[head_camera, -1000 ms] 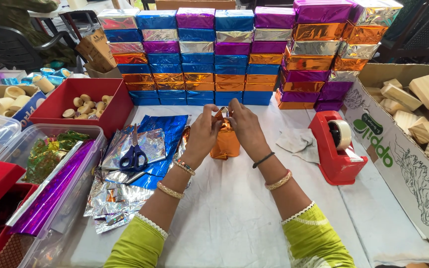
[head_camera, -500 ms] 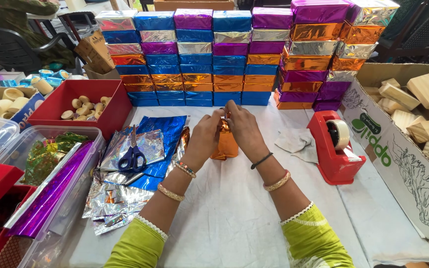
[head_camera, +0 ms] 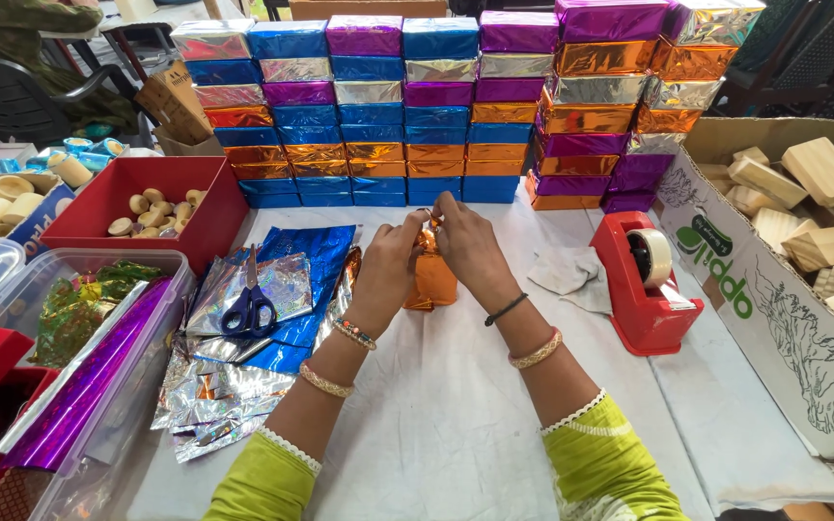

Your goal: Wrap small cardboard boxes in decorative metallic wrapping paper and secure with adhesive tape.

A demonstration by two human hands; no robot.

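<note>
Small block wrapped in crinkled orange foil (head_camera: 431, 280), standing upright on the white-covered table (head_camera: 456, 425) near its middle, in front of the wall of wrapped boxes. Sides already covered; top end unfinished, with loose foil gathered into a peak between both sets of fingertips. Left hand (head_camera: 388, 265) curled in from the left, thumb and forefinger pinched on the foil at the top edge, remaining fingers bent against the block's side. Right hand (head_camera: 463, 241) arched over from the right, fingertips likewise closed on the same gathered foil; no gap visible between either hand and the wrapping. No tape seen on this block, so sealing judged yet to come.

Just left: blue-handled scissors (head_camera: 251, 307) lying on a loose spread of blue and silver foil sheets (head_camera: 272, 289), supply for further wrapping. Just right: red tape dispenser (head_camera: 641, 289) with roll mounted, well within reach, and a crumpled white scrap (head_camera: 571, 272) beside it.

Behind: tall stack of finished foil-wrapped boxes (head_camera: 407, 106) in blue, silver, purple and orange, several rows deep, evidence of much work completed. Far right: cardboard carton (head_camera: 774, 289) holding bare wooden blocks (head_camera: 803, 193), still unwrapped. Far left: red bin of small wooden pieces (head_camera: 152, 207) and clear tub with purple foil roll (head_camera: 89, 386).
</note>
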